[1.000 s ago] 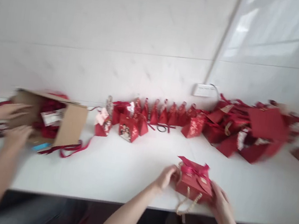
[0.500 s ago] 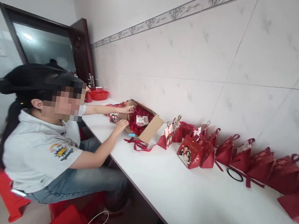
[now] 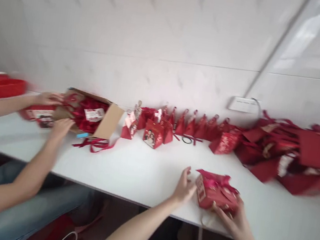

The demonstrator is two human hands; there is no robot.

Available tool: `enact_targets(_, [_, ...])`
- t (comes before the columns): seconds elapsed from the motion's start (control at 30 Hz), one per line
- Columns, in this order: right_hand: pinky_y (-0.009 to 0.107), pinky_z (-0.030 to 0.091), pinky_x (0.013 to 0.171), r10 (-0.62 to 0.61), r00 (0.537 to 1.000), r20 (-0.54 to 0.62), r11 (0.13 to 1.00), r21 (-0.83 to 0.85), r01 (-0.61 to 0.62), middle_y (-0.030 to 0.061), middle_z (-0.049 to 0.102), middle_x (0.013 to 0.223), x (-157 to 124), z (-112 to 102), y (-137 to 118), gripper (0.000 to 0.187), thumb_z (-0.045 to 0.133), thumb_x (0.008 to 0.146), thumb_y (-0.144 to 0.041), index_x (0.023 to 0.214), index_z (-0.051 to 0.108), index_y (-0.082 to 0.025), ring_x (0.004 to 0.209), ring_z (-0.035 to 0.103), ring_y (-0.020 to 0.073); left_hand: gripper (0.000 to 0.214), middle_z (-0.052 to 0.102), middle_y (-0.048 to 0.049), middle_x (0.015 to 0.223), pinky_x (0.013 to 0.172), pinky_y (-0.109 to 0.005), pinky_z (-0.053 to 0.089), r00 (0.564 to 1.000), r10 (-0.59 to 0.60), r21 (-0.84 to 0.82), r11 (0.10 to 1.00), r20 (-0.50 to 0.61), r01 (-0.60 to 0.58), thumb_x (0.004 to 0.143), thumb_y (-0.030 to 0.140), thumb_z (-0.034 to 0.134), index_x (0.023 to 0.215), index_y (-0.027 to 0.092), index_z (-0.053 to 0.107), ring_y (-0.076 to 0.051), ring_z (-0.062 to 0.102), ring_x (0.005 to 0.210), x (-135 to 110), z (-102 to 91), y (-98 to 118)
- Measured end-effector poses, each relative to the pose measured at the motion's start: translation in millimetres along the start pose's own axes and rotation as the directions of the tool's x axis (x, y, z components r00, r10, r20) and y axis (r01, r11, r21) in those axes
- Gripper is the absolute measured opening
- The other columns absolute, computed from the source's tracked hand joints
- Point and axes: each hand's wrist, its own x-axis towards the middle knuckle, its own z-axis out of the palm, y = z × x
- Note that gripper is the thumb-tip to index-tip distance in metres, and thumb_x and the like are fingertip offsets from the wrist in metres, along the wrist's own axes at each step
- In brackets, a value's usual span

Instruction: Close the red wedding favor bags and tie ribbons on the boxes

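A red gift box (image 3: 211, 197) with a dark pink ribbon bow on top lies near the table's front edge. My right hand (image 3: 236, 222) grips its right side and front, thumb along the front face. Just left of the box is my left hand (image 3: 184, 187), fingers apart and slightly curled, with nothing in them; blur hides whether a fingertip touches the box. Behind, along the wall, stands a row of small red candy boxes (image 3: 181, 124) with loop handles. One printed candy box (image 3: 153, 134) shows a picture of a couple.
At left, a co-worker's hands (image 3: 62, 124) are at an open cardboard carton (image 3: 108, 122) of red items. Dark pink ribbon (image 3: 101, 145) lies beside it. A heap of red bags (image 3: 292, 154) fills the table's right side. A red basket (image 3: 0, 87) stands far left.
My view has swung right and down, from the co-worker to the table before me. Both my hands and the ribboned box now show fully; the heap at right has come into view.
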Motion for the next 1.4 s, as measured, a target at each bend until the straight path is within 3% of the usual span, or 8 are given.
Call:
enact_targets(0.17, [0.050,0.041,0.102,0.078,0.860,-0.504,0.997,0.021,-0.078,0.0180,0.042,0.133,-24.1,15.0,-5.9,0.065,0.053,0.078,-0.062,0.125,0.038,-0.019,0.128,0.042,0.0319,0.040,0.068,-0.0053,0.086,0.082,-0.033,0.048,0.993,0.079,-0.078,0.994,0.092,-0.072,0.069,0.026,0.058,0.108,0.017,0.051,-0.020,0.064,0.086,1.7,-8.5,-3.5])
enact_targets(0.27, [0.050,0.037,0.104,0.082,0.799,-0.596,0.996,0.028,-0.082,0.0171,0.040,0.136,-39.8,11.2,-12.6,0.056,0.046,0.084,-0.057,0.124,0.038,-0.020,0.129,0.040,0.0301,0.023,0.050,0.0056,0.049,0.059,-0.030,0.045,0.996,0.079,-0.085,0.994,0.037,-0.076,0.081,0.036,0.043,0.093,0.018,0.050,-0.016,0.053,0.049,3.0,-14.3,-4.1])
enact_targets(0.37, [0.054,0.032,0.105,-0.050,0.780,-0.624,0.992,-0.121,-0.033,0.0161,0.042,0.131,-51.2,1.4,-21.2,0.048,0.046,0.085,-0.054,0.116,0.045,-0.018,0.126,0.040,0.0311,0.024,0.057,0.0013,0.063,0.070,-0.031,0.047,0.990,0.142,-0.079,0.987,-0.010,-0.142,0.083,0.036,0.042,0.097,0.019,0.050,-0.017,0.060,0.066,12.4,-12.8,5.3])
enact_targets(0.53, [0.057,0.032,0.103,-0.281,0.752,-0.596,0.929,-0.366,0.057,0.0173,0.040,0.130,-72.3,20.9,-35.2,0.054,0.056,0.082,-0.045,0.124,0.038,-0.017,0.124,0.040,0.0326,0.030,0.060,-0.0079,0.122,0.096,-0.034,0.041,0.964,0.221,-0.043,0.975,0.151,-0.217,0.079,0.033,0.054,0.106,0.021,0.059,-0.021,0.054,0.115,32.4,11.8,33.6])
enact_targets(0.77, [0.059,0.037,0.102,-0.142,0.858,-0.493,0.955,-0.298,-0.014,0.0213,0.024,0.144,-74.1,61.6,-20.6,0.096,0.070,0.071,-0.040,0.144,0.011,-0.019,0.133,0.033,0.0377,0.014,0.064,-0.0061,0.086,0.081,-0.034,0.048,0.969,0.128,0.055,0.988,0.210,-0.142,0.078,0.032,0.055,0.078,0.018,0.057,-0.021,0.061,0.091,9.6,16.6,36.7])
enact_targets(1.07, [0.056,0.034,0.106,-0.105,0.994,-0.025,0.994,-0.026,0.105,0.0142,0.031,0.149,-45.9,-19.7,-29.3,0.101,0.071,0.067,-0.023,0.147,0.011,-0.029,0.138,0.032,0.0301,0.024,0.062,-0.0072,0.095,0.068,-0.027,0.051,0.914,0.134,0.014,0.989,0.382,-0.150,0.071,0.024,0.057,0.094,0.019,0.054,-0.019,0.062,0.088,-21.0,-14.1,25.9])
enact_targets(1.23, [0.053,0.036,0.106,-0.198,0.980,-0.005,0.971,-0.134,0.196,0.0128,0.038,0.146,-56.9,-53.6,-58.5,0.093,0.069,0.062,-0.012,0.144,0.026,-0.025,0.132,0.041,0.0305,0.010,0.062,-0.0046,0.082,0.076,-0.030,0.047,0.861,0.165,0.049,0.976,0.482,-0.214,0.068,0.022,0.047,0.071,0.019,0.056,-0.018,0.060,0.084,10.8,-13.7,33.2])
enact_targets(1.4, [0.051,0.035,0.108,-0.224,0.968,-0.110,0.939,-0.291,0.185,0.0107,0.033,0.149,-82.6,-81.7,-81.4,0.091,0.068,0.065,-0.013,0.145,0.025,-0.026,0.133,0.039,0.0288,0.014,0.062,-0.0036,0.078,0.074,-0.030,0.045,0.865,0.148,0.131,0.962,0.479,-0.238,0.066,0.028,0.046,0.068,0.020,0.057,-0.019,0.058,0.081,52.7,26.0,32.9])
